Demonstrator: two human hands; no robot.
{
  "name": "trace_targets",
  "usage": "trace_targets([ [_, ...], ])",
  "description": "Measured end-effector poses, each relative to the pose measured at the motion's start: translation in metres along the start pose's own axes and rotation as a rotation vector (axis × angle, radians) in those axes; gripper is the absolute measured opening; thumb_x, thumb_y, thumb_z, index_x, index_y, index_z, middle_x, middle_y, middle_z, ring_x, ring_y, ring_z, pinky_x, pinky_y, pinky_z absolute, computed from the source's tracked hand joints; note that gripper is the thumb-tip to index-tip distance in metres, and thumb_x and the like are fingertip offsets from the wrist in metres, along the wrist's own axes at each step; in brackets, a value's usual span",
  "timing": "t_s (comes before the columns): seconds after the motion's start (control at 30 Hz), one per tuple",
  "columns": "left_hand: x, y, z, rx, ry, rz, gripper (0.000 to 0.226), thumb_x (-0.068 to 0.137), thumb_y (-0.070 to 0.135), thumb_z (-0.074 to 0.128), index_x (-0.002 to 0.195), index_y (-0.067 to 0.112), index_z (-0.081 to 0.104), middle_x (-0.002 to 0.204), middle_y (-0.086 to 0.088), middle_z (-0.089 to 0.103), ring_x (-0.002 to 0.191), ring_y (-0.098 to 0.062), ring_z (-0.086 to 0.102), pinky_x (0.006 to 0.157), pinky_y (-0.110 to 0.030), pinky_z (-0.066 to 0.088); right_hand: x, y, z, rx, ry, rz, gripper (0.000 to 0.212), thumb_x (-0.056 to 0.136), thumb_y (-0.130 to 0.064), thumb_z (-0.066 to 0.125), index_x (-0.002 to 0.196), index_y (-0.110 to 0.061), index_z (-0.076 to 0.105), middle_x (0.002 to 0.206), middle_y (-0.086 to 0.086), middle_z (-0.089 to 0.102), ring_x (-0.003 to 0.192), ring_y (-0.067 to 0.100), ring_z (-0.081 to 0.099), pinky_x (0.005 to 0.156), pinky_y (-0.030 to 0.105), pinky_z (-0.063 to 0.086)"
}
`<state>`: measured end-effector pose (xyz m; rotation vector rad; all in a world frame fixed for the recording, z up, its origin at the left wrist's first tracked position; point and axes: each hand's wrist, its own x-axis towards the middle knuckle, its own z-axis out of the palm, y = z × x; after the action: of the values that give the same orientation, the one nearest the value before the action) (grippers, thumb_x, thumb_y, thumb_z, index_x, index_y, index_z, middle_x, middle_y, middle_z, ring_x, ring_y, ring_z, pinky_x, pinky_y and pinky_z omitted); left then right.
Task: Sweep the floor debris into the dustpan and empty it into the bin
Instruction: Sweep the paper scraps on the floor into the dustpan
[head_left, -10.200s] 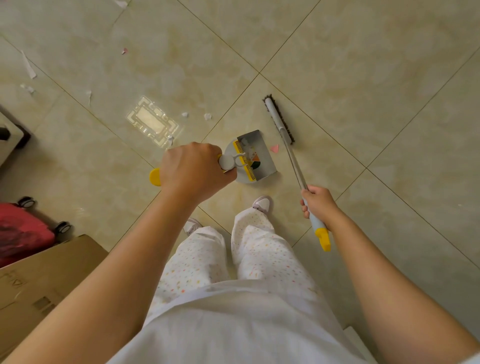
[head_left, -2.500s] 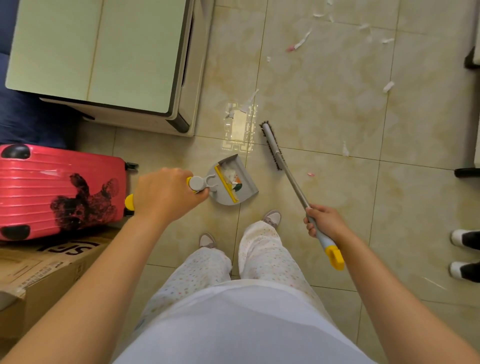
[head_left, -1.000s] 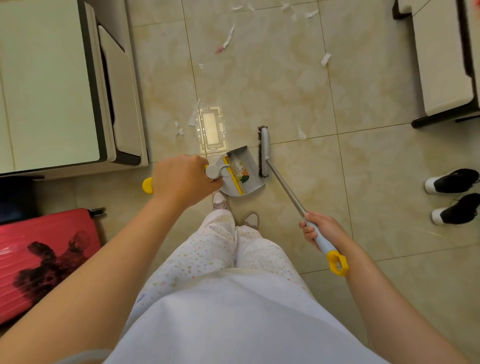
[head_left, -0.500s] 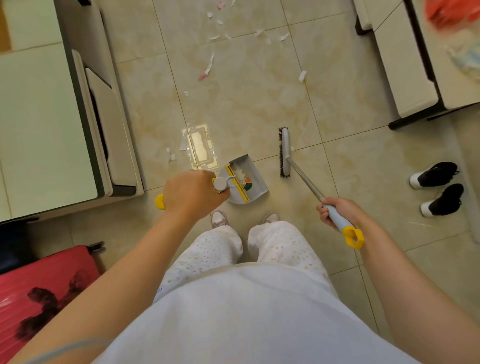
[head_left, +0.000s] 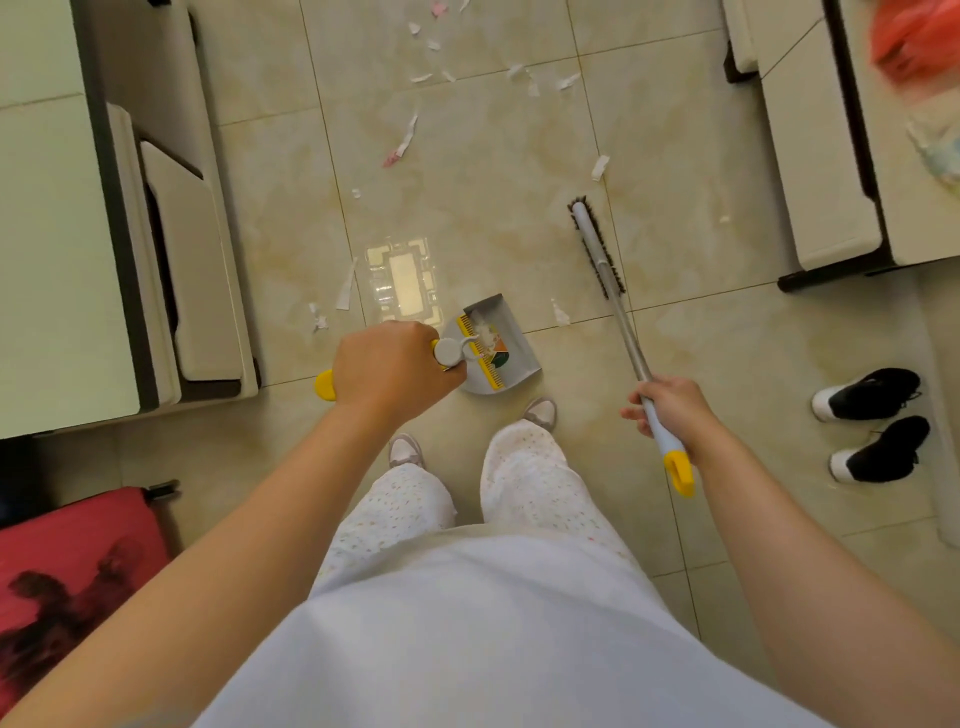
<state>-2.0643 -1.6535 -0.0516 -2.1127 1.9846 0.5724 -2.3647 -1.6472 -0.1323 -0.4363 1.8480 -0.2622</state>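
- My left hand (head_left: 389, 369) clamps the handle of the grey plastic wedge-shaped dustpan (head_left: 511, 332), at 12 o'clock.
- My right hand (head_left: 670, 410) clamps the slim metal-poled bristle broom (head_left: 627, 332), at 1 o'clock.
- Torn white paper scraps (head_left: 408, 132): 12 o'clock, beyond the dustpan.

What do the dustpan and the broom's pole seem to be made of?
The dustpan: probably grey plastic, matte, with moulded rim and yellow comb. The broom pole: likely metal, thin, silvery and shiny; its grip in the right hand looks like pale plastic.

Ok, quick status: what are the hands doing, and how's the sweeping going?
Left hand grips dustpan handle, right hand grips broom. Dustpan holds debris; paper scraps litter floor ahead. Clear plastic tray lies beside dustpan.
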Motion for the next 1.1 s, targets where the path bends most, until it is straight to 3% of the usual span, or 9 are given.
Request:
trace_targets([
  [0.1, 0.02, 0.025, -0.004, 0.029, 0.0, 0.011, 0.045, 0.081, 0.053, 0.056, 0.056, 0.017, 0.05, 0.052, 0.002, 0.045, 0.051, -0.022, 0.048, 0.046, -0.02, 0.029, 0.024, -0.015, -0.016, -0.195, 0.02, -0.048, 0.013, 0.088, 0.0, 0.044, 0.079, -0.005, 0.053, 0.076, 0.011, 0.054, 0.056, 0.021, 0.059, 0.046, 0.025, 0.04],
  [0.2, 0.036, 0.038, -0.008, 0.056, 0.0, 0.008, 0.046, 0.08, 0.055, 0.057, 0.056, 0.016, 0.051, 0.053, 0.001, 0.048, 0.051, -0.023, 0.05, 0.047, -0.021, 0.032, 0.046, -0.025, -0.026, -0.194, -0.004, -0.037, 0.009, 0.088, 0.002, 0.043, 0.088, 0.0, 0.052, 0.07, 0.012, 0.051, 0.054, 0.021, 0.051, 0.047, 0.027, 0.04],
  [0.4, 0.05, 0.05, -0.011, 0.087, 0.01, -0.002, 0.048, 0.079, 0.058, 0.058, 0.061, 0.014, 0.064, 0.054, -0.003, 0.057, 0.05, -0.024, 0.056, 0.045, -0.019, 0.031, 0.071, -0.037, -0.037, -0.239, -0.181, 0.175, 0.011, 0.095, 0.002, 0.04, 0.1, 0.006, 0.049, 0.074, 0.017, 0.055, 0.058, 0.021, 0.05, 0.048, 0.028, 0.048],
  [0.53, 0.057, 0.052, -0.012, 0.097, 0.016, -0.013, 0.051, 0.078, 0.062, 0.056, 0.059, 0.014, 0.062, 0.054, -0.002, 0.057, 0.05, -0.024, 0.055, 0.046, -0.02, 0.03, 0.073, -0.029, -0.031, -0.372, -0.237, 0.241, 0.014, 0.094, 0.002, 0.041, 0.087, 0.005, 0.053, 0.068, 0.015, 0.051, 0.056, 0.022, 0.045, 0.052, 0.03, 0.041],
  [0.63, 0.058, 0.05, -0.013, 0.103, 0.013, -0.018, 0.051, 0.077, 0.062, 0.056, 0.059, 0.014, 0.061, 0.054, -0.002, 0.056, 0.05, -0.025, 0.054, 0.046, -0.02, 0.029, 0.07, -0.03, -0.023, -0.201, -0.217, 0.255, 0.023, 0.094, 0.001, 0.04, 0.072, -0.001, 0.048, 0.065, 0.012, 0.044, 0.052, 0.02, 0.039, 0.039, 0.022, 0.037],
  [0.73, 0.056, 0.048, -0.014, 0.096, -0.002, -0.038, 0.049, 0.077, 0.059, 0.059, 0.06, 0.014, 0.061, 0.055, -0.003, 0.057, 0.052, -0.024, 0.054, 0.046, -0.02, 0.029, 0.069, -0.035, -0.027, 0.021, -0.248, 0.262, 0.009, 0.094, -0.005, 0.05, 0.088, 0.001, 0.05, 0.068, 0.013, 0.045, 0.045, 0.015, 0.041, 0.034, 0.014, 0.034],
  [0.87, 0.049, 0.041, -0.013, 0.092, -0.017, -0.053, 0.047, 0.076, 0.058, 0.06, 0.06, 0.014, 0.062, 0.055, -0.003, 0.058, 0.052, -0.025, 0.057, 0.047, -0.023, 0.038, 0.065, -0.036, -0.044, 0.215, -0.378, 0.346, 0.011, 0.096, -0.011, 0.05, 0.099, 0.0, 0.049, 0.073, 0.012, 0.048, 0.036, 0.008, 0.044, 0.034, 0.014, 0.036],
  [0.97, 0.041, 0.032, -0.011, 0.082, -0.032, -0.069, 0.047, 0.077, 0.058, 0.061, 0.062, 0.014, 0.064, 0.054, -0.003, 0.058, 0.051, -0.025, 0.057, 0.047, -0.023, 0.041, 0.054, -0.034, -0.04, 0.045, -0.353, 0.21, 0.01, 0.094, -0.008, 0.053, 0.095, 0.002, 0.054, 0.071, 0.013, 0.049, 0.039, 0.01, 0.045, 0.035, 0.015, 0.037],
  [1.1, 0.025, 0.028, -0.007, 0.1, -0.008, -0.049, 0.045, 0.077, 0.055, 0.063, 0.057, 0.014, 0.062, 0.049, -0.003, 0.055, 0.045, -0.023, 0.048, 0.043, -0.018, 0.026, 0.045, -0.028, -0.029, -0.21, -0.265, 0.028, 0.011, 0.093, -0.005, 0.053, 0.084, 0.001, 0.055, 0.066, 0.011, 0.048, 0.049, 0.017, 0.042, 0.035, 0.017, 0.037],
])
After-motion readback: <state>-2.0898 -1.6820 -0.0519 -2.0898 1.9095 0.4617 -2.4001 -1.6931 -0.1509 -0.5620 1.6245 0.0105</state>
